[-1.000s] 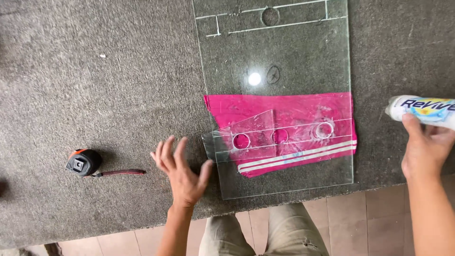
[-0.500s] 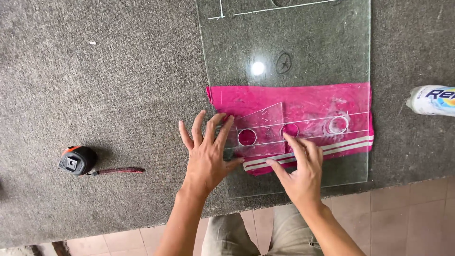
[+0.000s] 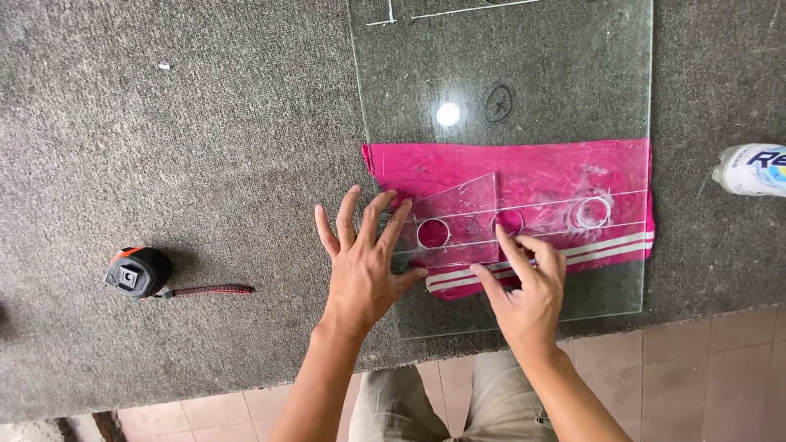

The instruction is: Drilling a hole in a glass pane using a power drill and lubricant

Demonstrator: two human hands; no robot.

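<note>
At centre frame, the left hand [image 3: 362,266] lies flat and open, fingers spread on the left edge of a small glass piece [image 3: 455,231] that rests on the large glass sheet [image 3: 524,74] over a pink cloth [image 3: 565,176]. The right hand [image 3: 528,286], fingers loosely bent and gripping nothing, presses fingertips on the piece's lower right corner. A tape measure [image 3: 137,272] sits at left on the grey table [image 3: 180,123], and a white bottle [image 3: 752,169] at the right edge.

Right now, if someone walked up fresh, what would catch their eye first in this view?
The bright pink cloth under the clear glass sheet at centre right stands out against the grey carpeted table. Both hands press there: the left hand spread flat at the sheet's left edge, the right hand fingering a small glass piece with a round hole. Far left lies a black and orange tape measure; a white bottle pokes in at right.
</note>
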